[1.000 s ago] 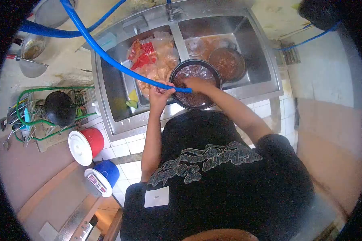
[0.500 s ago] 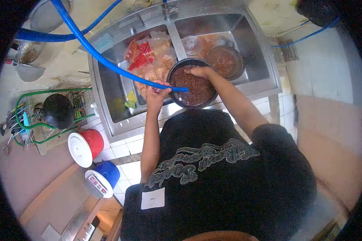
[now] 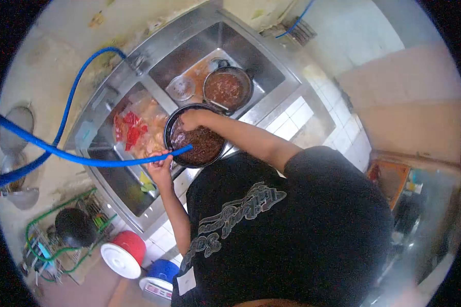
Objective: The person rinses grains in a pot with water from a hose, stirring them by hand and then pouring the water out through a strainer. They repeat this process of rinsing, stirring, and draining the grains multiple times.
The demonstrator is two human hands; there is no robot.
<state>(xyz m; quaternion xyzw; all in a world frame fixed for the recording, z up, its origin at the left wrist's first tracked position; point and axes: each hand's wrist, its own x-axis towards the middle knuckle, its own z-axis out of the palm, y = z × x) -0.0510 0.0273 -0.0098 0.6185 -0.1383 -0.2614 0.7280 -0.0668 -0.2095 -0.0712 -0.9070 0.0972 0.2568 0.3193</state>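
Note:
A dark round pot [image 3: 168,134], filled with wet reddish-brown grains, is at the front of the sink, by the divider. My left hand [image 3: 160,165] is beside its left rim, fingers closed round a blue hose [image 3: 107,162]. The hose's open end reaches over the grains. Reaching in from the right, my right hand [image 3: 191,121] dips into the pot near its far side; its fingertips are hidden among the contents. A second pot [image 3: 250,88] with similar brown contents stands in the right basin, next to a small round clear dish [image 3: 182,88].
Clear plastic bags [image 3: 149,108] of pale food and a red packet [image 3: 133,130] fill part of the left basin, near yellow-green scraps [image 3: 147,182]. A green dish rack [image 3: 33,230] holds a black wok [image 3: 76,226]. Red [image 3: 130,245] and blue [image 3: 164,269] buckets stand below.
The view has turned, so the sink appears tilted and shifted left. My left hand keeps the hose over the pot, and my right hand stays inside it.

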